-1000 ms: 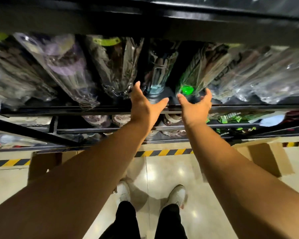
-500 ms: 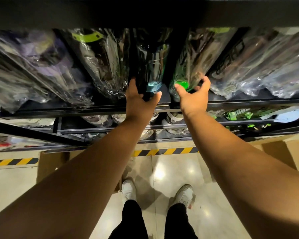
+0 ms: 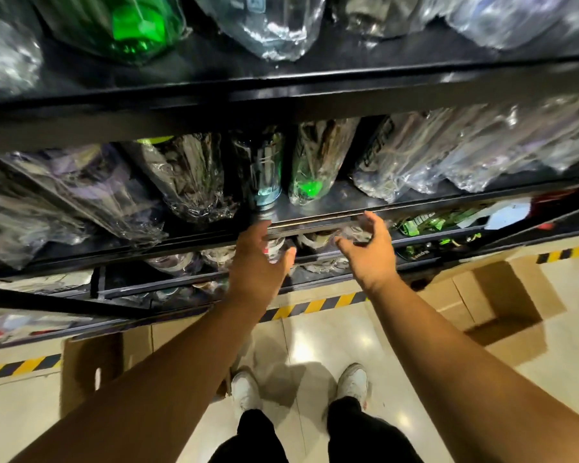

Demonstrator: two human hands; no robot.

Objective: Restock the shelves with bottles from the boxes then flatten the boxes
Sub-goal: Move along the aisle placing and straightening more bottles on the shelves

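One clear, blue-tinted bottle [image 3: 264, 172] stands unwrapped on the middle shelf [image 3: 345, 200] among plastic-wrapped ones. Just below it, the left hand [image 3: 259, 262] and right hand [image 3: 370, 252] hover spread and empty. Two cartons sit on the floor: left box [image 3: 91, 365], right box [image 3: 502, 302].

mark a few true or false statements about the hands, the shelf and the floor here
1. Neither the left hand nor the right hand grips a bottle. True.
2. The blue-based bottle lies on the floor. False: it is on the shelf, beside a wrapped green-based bottle.
3. An open cardboard box sits on the floor on the person's right. True.
4. The floor tape is red and white. False: it is yellow and black.
5. The shoes are black. False: they are white.
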